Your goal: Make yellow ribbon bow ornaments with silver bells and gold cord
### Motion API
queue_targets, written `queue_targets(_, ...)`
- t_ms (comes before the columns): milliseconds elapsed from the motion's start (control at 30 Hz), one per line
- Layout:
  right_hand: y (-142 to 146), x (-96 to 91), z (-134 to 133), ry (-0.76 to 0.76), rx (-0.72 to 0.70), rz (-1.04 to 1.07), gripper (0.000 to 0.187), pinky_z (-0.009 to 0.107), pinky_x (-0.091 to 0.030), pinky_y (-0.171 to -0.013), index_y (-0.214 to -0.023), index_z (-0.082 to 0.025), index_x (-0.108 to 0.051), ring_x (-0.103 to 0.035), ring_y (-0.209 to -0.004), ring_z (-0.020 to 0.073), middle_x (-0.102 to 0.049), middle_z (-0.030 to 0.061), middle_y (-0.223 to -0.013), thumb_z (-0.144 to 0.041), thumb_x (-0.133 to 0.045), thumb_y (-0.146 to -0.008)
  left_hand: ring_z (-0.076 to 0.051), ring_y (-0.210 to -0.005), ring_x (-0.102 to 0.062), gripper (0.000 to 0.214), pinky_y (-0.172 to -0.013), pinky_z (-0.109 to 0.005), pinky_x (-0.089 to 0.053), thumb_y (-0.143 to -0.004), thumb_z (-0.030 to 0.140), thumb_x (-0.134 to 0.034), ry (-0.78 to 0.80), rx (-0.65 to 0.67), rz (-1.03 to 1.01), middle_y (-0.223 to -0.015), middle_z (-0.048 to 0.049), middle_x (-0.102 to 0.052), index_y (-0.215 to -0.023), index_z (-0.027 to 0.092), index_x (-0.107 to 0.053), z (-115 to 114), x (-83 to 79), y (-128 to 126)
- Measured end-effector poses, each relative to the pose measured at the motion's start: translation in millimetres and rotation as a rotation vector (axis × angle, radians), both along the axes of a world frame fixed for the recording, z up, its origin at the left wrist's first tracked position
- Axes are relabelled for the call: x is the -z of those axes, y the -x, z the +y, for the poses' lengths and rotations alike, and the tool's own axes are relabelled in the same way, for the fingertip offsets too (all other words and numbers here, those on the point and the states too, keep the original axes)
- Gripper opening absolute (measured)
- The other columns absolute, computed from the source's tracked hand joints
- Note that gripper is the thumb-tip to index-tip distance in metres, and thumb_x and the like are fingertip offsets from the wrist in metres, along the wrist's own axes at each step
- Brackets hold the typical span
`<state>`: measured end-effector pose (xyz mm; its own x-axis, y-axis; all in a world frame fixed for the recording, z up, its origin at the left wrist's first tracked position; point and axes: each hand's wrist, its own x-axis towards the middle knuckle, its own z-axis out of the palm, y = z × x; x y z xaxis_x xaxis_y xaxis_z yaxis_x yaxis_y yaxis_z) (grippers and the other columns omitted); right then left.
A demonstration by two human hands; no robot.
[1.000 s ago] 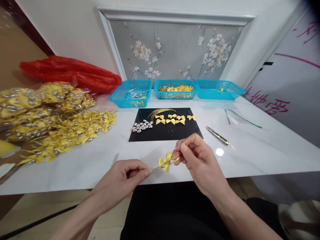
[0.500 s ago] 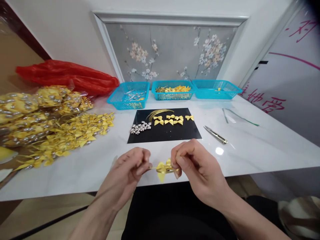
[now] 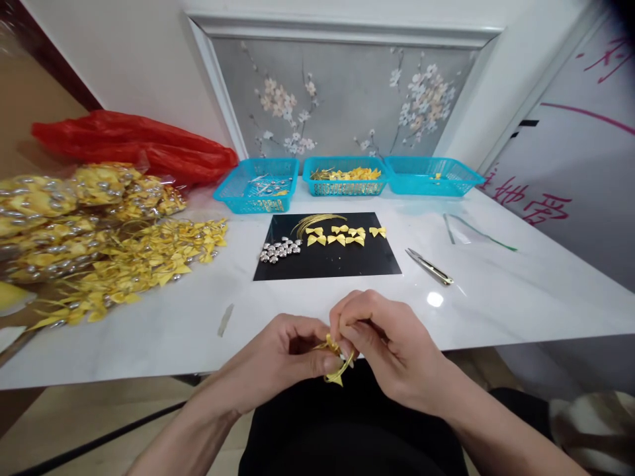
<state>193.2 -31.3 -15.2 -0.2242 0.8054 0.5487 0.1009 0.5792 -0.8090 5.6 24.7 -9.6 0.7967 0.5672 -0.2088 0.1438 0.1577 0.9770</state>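
Between my hands, at the table's front edge, is a yellow ribbon bow with a gold cord looped at it. My left hand pinches the bow between thumb and fingers. Right beside it, my right hand is closed on the gold cord, its fingertips touching the bow and hiding part of it. Beyond my hands lies a black mat. On it are silver bells or beads, several yellow bows and a bundle of gold cords.
Three blue baskets stand along the wall. Thread snips lie to the right, near a green strip. Finished-looking yellow bow pieces are heaped at left by a red plastic bag. A small grey strip lies on the table.
My left hand has moved right, from the stretched cord end to the bow, and now meets my right hand. The cord is now bent in a loop.
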Motion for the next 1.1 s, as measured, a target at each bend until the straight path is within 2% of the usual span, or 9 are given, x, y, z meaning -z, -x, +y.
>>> queue_targets(133,1.4,-5.1,1.8,-0.080,0.036,-0.082,0.019,0.028,-0.048,-0.068,-0.089,-0.020,-0.056,-0.060,-0.075,0.0150,-0.062,0.0029,-0.081,-0.009,-0.045,-0.099,-0.013,-0.064,-0.040,0.026,-0.061,-0.027,-0.033,-0.084,0.038,-0.072,-0.063,-0.049,0.064,-0.065,0.0035,-0.051,-0.071,0.015,-0.068,-3.4,1.3,-1.1)
queue_targets(267,3.4,-6.7,2.5,-0.133,0.138,-0.192,0.023,0.032,-0.047,-0.069,-0.084,-0.021,-0.055,-0.058,-0.077,0.0178,-0.062,0.0039,-0.080,-0.006,-0.044,-0.096,-0.013,-0.062,-0.039,0.024,-0.061,-0.028,-0.032,-0.084,0.035,-0.069,-0.142,-0.110,0.136,-0.064,0.0036,-0.050,-0.069,0.017,-0.067,-7.2,1.5,-0.9)
queue_targets(433,3.0,-2.2,2.2,-0.055,0.159,-0.123,0.020,0.029,-0.047,-0.067,-0.086,-0.022,-0.056,-0.059,-0.075,0.0156,-0.063,0.0023,-0.083,-0.009,-0.045,-0.098,-0.018,-0.075,-0.048,0.014,-0.072,-0.031,-0.036,-0.081,0.030,-0.071,-0.279,-0.207,0.206,-0.078,0.0002,-0.057,-0.073,0.019,-0.072,-9.2,-3.7,-0.9)
queue_targets(633,3.6,-6.4,0.9,-0.020,0.233,-0.076,0.018,0.027,-0.049,-0.070,-0.088,-0.023,-0.057,-0.066,-0.082,0.0162,-0.065,-0.0001,-0.080,-0.011,-0.049,-0.097,-0.018,-0.073,-0.049,0.017,-0.073,-0.032,-0.037,-0.079,0.033,-0.071,-0.281,-0.228,0.212,-0.075,0.0005,-0.057,-0.071,0.018,-0.071,-9.9,-14.7,-3.3)
queue_targets(733,9.0,-6.2,1.9,0.044,0.139,0.017,0.018,0.025,-0.048,-0.063,-0.085,-0.022,-0.057,-0.062,-0.068,0.0125,-0.062,-0.0014,-0.075,-0.014,-0.048,-0.098,-0.017,-0.073,-0.049,0.020,-0.072,-0.031,-0.038,-0.081,0.033,-0.069,-0.253,-0.195,0.179,-0.070,0.0010,-0.059,-0.067,0.017,-0.068,-11.7,-15.5,-3.0)
queue_targets(800,12.3,-4.2,3.5,0.145,0.035,0.049,0.019,0.023,-0.046,-0.056,-0.081,-0.022,-0.055,-0.056,-0.058,0.0102,-0.058,-0.0029,-0.070,-0.013,-0.047,-0.097,-0.017,-0.073,-0.051,0.018,-0.071,-0.030,-0.039,-0.080,0.029,-0.069,-0.234,-0.168,0.175,-0.070,0.0007,-0.062,-0.067,0.017,-0.068,-13.7,-13.7,-3.2)
queue_targets(900,12.8,-4.0,5.2,0.280,-0.033,0.003,0.019,0.020,-0.039,-0.050,-0.080,-0.021,-0.053,-0.048,-0.053,0.0087,-0.053,-0.0049,-0.065,-0.010,-0.047,-0.094,-0.016,-0.071,-0.052,0.013,-0.069,-0.029,-0.039,-0.081,0.026,-0.067,-0.215,-0.161,0.195,-0.070,0.0010,-0.064,-0.071,0.018,-0.070,-16.5,-10.1,-5.0)
queue_targets(1000,5.5,-13.5,4.7,0.202,0.006,-0.122,0.022,0.020,-0.037,-0.051,-0.080,-0.022,-0.056,-0.047,-0.055,0.0087,-0.053,-0.0053,-0.064,-0.004,-0.047,-0.090,-0.015,-0.068,-0.050,0.014,-0.067,-0.028,-0.038,-0.080,0.028,-0.067,-0.212,-0.155,0.213,-0.069,0.0017,-0.063,-0.072,0.018,-0.071,-18.2,-7.0,-6.7)
queue_targets(1100,-9.9,-30.2,6.9,0.065,0.168,-0.110,0.021,0.021,-0.038,-0.052,-0.080,-0.022,-0.059,-0.050,-0.060,0.0094,-0.059,-0.0033,-0.072,-0.006,-0.052,-0.091,-0.013,-0.060,-0.046,0.016,-0.059,-0.027,-0.035,-0.075,0.030,-0.072,-0.217,-0.136,0.266,-0.061,0.0027,-0.060,-0.067,0.017,-0.072,-20.1,-3.6,-4.4)
